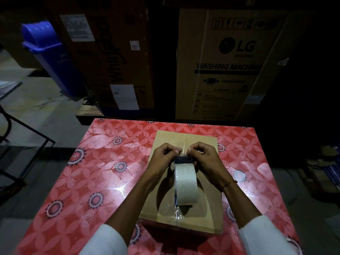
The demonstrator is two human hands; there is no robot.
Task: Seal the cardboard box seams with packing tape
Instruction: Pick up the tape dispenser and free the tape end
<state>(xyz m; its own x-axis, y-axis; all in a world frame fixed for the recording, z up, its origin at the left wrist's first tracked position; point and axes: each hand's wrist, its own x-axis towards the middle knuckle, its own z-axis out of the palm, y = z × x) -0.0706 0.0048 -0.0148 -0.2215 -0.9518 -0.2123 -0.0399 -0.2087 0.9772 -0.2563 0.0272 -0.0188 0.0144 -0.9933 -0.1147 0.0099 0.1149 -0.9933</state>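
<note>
Far left of the cardboard box (185,173), a blue bin (49,56) leans. On the box's centre seam, the left hand (163,157) and right hand (204,157) pinch the tape roll (185,183), hiding the seam. Behind stands a washing-machine carton (231,65).

Two bare forearms in shot, white sleeves (104,240) pushed back well above the wrists, and a thin gold bangle (228,183) on the right wrist (the left one wears nothing).

bare tablecloth (95,172) flanking cardboard box (165,137), 2 tall cartons (230,61) blocking behind
</note>
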